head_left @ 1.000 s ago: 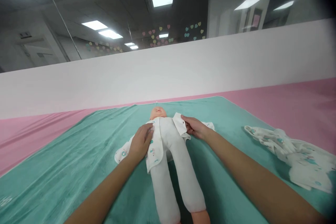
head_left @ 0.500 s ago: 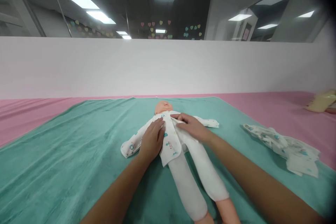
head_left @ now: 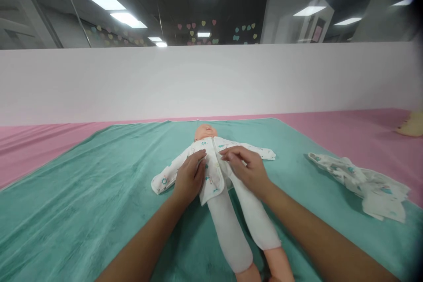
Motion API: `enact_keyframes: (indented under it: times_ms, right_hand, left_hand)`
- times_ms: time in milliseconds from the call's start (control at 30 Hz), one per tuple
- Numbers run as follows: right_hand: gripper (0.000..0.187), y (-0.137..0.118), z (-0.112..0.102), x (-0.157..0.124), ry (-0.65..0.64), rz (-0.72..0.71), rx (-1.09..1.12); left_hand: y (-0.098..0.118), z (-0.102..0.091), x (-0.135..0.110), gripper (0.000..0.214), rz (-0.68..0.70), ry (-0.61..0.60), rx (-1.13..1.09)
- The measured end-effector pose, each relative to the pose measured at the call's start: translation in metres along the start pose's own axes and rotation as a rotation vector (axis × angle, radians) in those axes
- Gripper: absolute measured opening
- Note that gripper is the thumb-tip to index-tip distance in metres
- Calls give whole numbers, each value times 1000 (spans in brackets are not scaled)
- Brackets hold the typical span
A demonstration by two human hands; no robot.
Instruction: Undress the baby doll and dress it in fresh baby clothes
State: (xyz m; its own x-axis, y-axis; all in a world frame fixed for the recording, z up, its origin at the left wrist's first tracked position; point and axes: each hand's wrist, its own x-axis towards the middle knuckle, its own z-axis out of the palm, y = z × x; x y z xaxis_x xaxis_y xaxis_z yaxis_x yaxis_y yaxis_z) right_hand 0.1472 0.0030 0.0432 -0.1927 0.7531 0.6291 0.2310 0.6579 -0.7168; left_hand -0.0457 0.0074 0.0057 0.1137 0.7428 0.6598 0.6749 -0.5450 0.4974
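Observation:
A baby doll (head_left: 207,132) lies face up on a teal blanket (head_left: 82,198), head away from me, its white cloth legs (head_left: 231,229) toward me. It wears a white printed shirt (head_left: 211,172) closed down the front. My left hand (head_left: 189,177) lies flat on the shirt's left front panel, fingers together. On the right panel my right hand (head_left: 247,169) rests with its fingertips pinching the fabric edge near the middle seam.
A second white printed garment (head_left: 363,183) lies crumpled on the blanket's right side. A pink sheet (head_left: 346,130) surrounds the blanket. A low white wall (head_left: 198,81) runs across behind. A yellowish object (head_left: 413,125) sits at the far right edge.
The shirt's right panel, open a second ago, has been folded over the doll's chest. My right hand moved inward with it to the middle seam. The left hand stayed on the left panel.

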Motion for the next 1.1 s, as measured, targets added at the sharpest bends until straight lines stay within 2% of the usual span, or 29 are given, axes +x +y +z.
enact_keyframes:
  times_ms: [67, 133, 233, 400, 467, 533, 600, 633, 733, 867, 900, 967, 1000, 1067, 1100]
  right_hand:
    - [22, 8, -7, 3, 50, 98, 54]
    - [22, 19, -10, 5, -11, 164, 46]
    - [19, 31, -12, 5, -129, 168, 36]
    - [18, 30, -13, 6, -223, 171, 363]
    - [19, 29, -15, 7, -131, 201, 467]
    - [20, 30, -22, 5, 43, 243, 480]
    - [19, 32, -34, -5, 179, 248, 325]
    - [19, 34, -42, -14, 199, 233, 187]
    - [19, 40, -79, -50, 98, 168, -296]
    - [26, 52, -146, -97, -62, 106, -973]
    - [29, 56, -164, -105, -57, 125, -1116]
    - [35, 63, -198, -114, 4, 242, -1309]
    - [37, 66, -213, -117, 31, 356, -1353]
    - [35, 69, -238, -119, 15, 641, -1343]
    - [33, 69, -247, -119, -4, 695, -1329]
  left_hand:
    - [5, -1, -1, 27, 9, 1, -3]
    - [8, -2, 0, 25, 19, 9, 7]
    - [10, -3, 3, 23, -6, 24, 31]
    - [7, -4, 7, 26, -191, 10, 54]
    - [6, -5, 6, 27, -280, -11, 65]
    - [7, -7, 4, 28, -346, -42, 92]
    - [9, -9, 2, 31, -367, -81, 120]
    - [11, -11, 1, 34, -361, -98, 126]
    - [14, -12, -2, 42, -323, -127, 117]
    - [17, -9, -4, 43, -300, -146, 98]
    - [17, -9, -4, 43, -290, -146, 98]
    - [17, -8, -4, 43, -271, -142, 103]
    - [18, -8, -4, 43, -264, -140, 103]
    - [19, -8, -5, 42, -252, -140, 101]
    - [19, -9, -5, 42, -247, -141, 99]
